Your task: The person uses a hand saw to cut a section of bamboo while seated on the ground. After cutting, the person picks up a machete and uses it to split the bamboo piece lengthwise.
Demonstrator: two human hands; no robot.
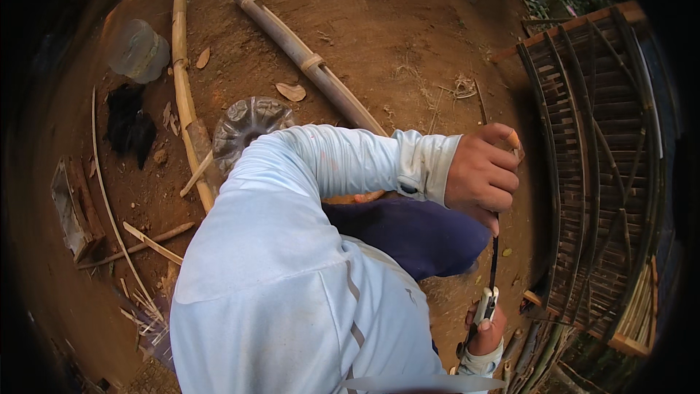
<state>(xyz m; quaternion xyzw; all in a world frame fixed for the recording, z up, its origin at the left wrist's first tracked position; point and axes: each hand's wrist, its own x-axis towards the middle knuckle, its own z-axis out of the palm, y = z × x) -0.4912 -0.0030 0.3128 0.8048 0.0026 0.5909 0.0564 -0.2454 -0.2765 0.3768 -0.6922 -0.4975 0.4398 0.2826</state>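
My left hand (485,175), in a pale blue sleeve, reaches across to the right with its fingers curled closed. A thin dark strip (481,100) shows just above this fist and seems to pass into it. Lower down, my right hand (487,337) is wrapped round a knife-like tool with a pale handle (483,306). From that handle a narrow dark length (494,263) runs up to the underside of my left hand. Whether it is the blade or part of the strip, I cannot tell. My dark blue trouser leg (415,237) is bent beneath the left forearm.
A slatted bamboo frame (594,168) stands at right, above several cut stalks (536,354). Bamboo poles (306,58) (182,66), a clear plastic container (138,51), a ribbed plastic bottle (248,124) and a black cloth-like bundle (130,122) lie on brown soil.
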